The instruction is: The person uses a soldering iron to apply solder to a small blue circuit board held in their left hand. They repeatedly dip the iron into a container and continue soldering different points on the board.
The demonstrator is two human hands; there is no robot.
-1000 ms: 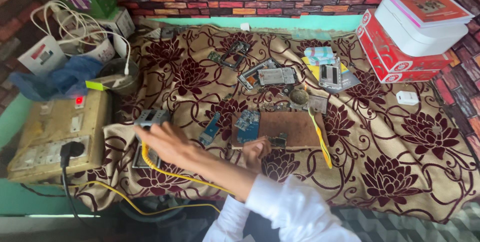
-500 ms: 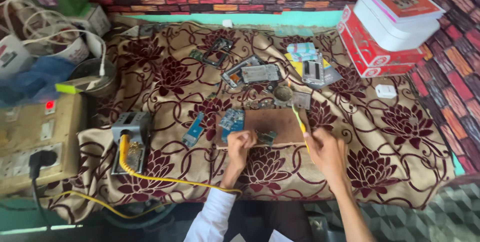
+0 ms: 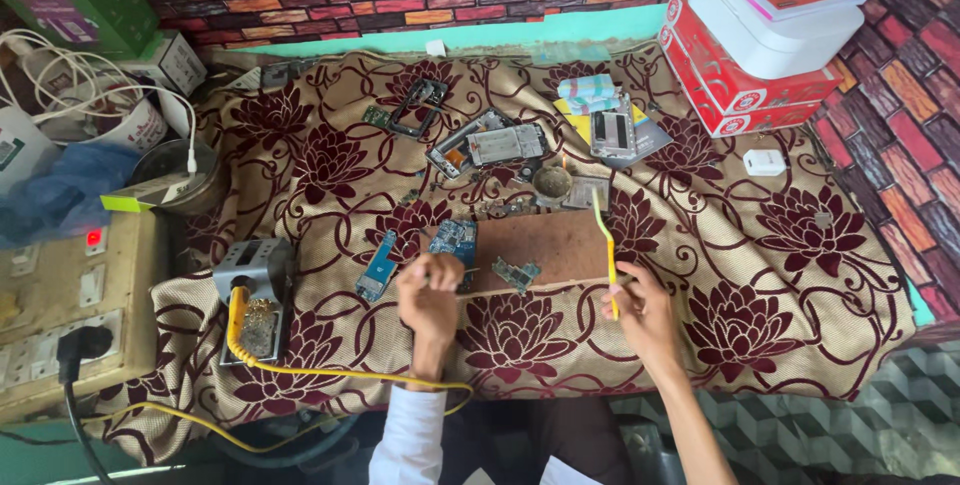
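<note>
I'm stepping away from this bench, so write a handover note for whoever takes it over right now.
Left hand: closed grip on a thin tool, tip by the blue circuit board.
Right hand: holds a yellow toothbrush, bristles up over the brown work board.
A small green circuit board lies on the brown board, untouched.
Soldering iron stand sits left with its yellow cable.
Whether any soldering or brushing is done cannot be told; both boards remain to be worked.

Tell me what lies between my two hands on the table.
In the head view, a small green circuit board on a brown wooden board lies between left hand and right hand.
</note>
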